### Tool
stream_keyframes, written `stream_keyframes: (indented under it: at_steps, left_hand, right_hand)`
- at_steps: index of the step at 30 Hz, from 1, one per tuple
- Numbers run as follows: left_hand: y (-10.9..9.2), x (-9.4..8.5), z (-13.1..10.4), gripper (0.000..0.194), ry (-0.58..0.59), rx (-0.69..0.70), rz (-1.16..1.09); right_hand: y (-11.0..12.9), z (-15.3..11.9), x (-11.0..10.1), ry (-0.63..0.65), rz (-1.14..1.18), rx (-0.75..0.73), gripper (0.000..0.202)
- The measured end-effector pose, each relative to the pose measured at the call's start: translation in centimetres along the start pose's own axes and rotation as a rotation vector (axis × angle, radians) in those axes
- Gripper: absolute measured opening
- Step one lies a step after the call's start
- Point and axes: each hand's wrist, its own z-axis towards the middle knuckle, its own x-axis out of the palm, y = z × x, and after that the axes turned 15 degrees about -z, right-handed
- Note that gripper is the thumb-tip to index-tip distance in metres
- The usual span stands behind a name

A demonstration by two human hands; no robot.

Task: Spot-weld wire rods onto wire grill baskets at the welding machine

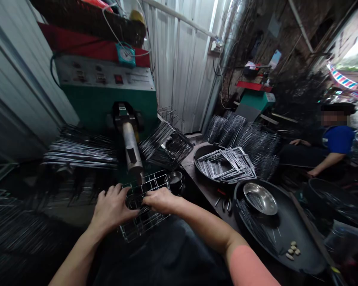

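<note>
A small wire basket [150, 224] made of crossed metal rods lies under the rod-like arm [131, 149] of a green machine [107, 103]. My left hand [111, 208] rests at the basket's left side, thumb stretched toward its middle and fingers bent over the wires. Inside the basket, my right hand [161, 200] is closed in a pinch near the tip of the machine arm; what its fingertips hold is too small to make out.
Stacked wire frames [80, 149] lie left of the machine, with more frames [167, 145] at its right. Right are a black pan of square frames [226, 165], a large tray [298, 210] with a steel bowl [260, 198], and pliers [226, 204]. A person [337, 135] sits far right.
</note>
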Motion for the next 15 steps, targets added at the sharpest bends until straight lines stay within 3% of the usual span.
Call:
stream_keyframes:
  at_steps: [9,15]
  left_hand:
    - [-0.4,-0.3,0.4,0.064,0.006,-0.006,-0.031]
    - [0.9,-0.5,2.5,0.064,0.004,-0.057,-0.042]
  right_hand:
    - [0.6,-0.3,1.3,-0.069,-0.048,0.051,0.022]
    - [-0.1,1.6,1.0,-0.092,-0.053,0.133,0.024]
